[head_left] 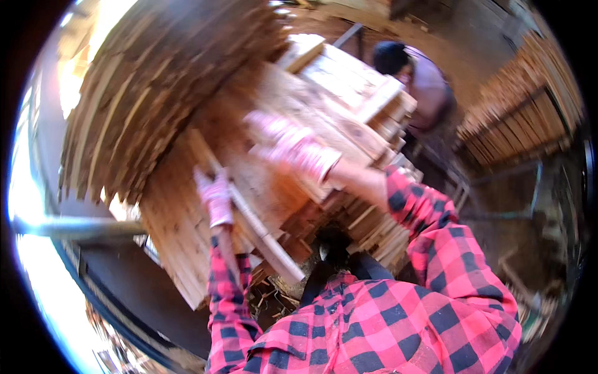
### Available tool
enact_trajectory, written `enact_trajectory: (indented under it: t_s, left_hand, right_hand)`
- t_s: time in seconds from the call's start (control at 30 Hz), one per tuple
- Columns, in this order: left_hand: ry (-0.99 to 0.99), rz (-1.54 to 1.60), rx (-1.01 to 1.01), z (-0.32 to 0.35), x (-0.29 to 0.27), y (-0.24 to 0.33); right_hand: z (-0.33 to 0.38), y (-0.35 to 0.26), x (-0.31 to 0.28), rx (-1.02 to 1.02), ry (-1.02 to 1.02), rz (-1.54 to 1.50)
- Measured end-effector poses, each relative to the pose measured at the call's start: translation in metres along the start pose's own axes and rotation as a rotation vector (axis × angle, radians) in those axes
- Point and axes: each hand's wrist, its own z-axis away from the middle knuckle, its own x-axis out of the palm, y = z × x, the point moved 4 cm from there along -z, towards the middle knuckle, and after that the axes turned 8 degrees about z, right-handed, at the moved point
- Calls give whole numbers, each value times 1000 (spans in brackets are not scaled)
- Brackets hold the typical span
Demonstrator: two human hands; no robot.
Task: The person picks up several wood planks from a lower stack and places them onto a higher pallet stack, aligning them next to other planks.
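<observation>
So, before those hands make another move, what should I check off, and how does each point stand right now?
1. Both hands covered: ok. The left hand and right hand wear pink-and-white gloves.
2. Left hand gripping the narrow wooden strip: cannot tell. It is right beside it, but blur hides any contact.
3. Right hand free: ok. It looks open above the boards, with nothing visible in it.
4. Strip supported along its length: not ok. Its near end appears to jut past the boards' edge.
5. Co-worker clear of the hands: ok. They are beyond the boards, apart from both hands.
</observation>
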Motion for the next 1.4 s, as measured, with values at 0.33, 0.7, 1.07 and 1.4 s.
enact_trajectory:
  t_s: [0.33,0.7,1.07,1.4]
  left_hand:
    - [-663,793,230,176,90,228]
    - [-1463,-342,-270,413,248,-184]
    - [-1349,-788,358,383,489,-399]
    - [-1679,-171,45,458,378,-308]
  right_hand:
    - [172,-41,-70,618,67,-1091]
    - [612,68,-7,1771,596,-608]
    - [719,104,112,1955,1029,-1025]
    - [696,237,140,1930,307,-612]
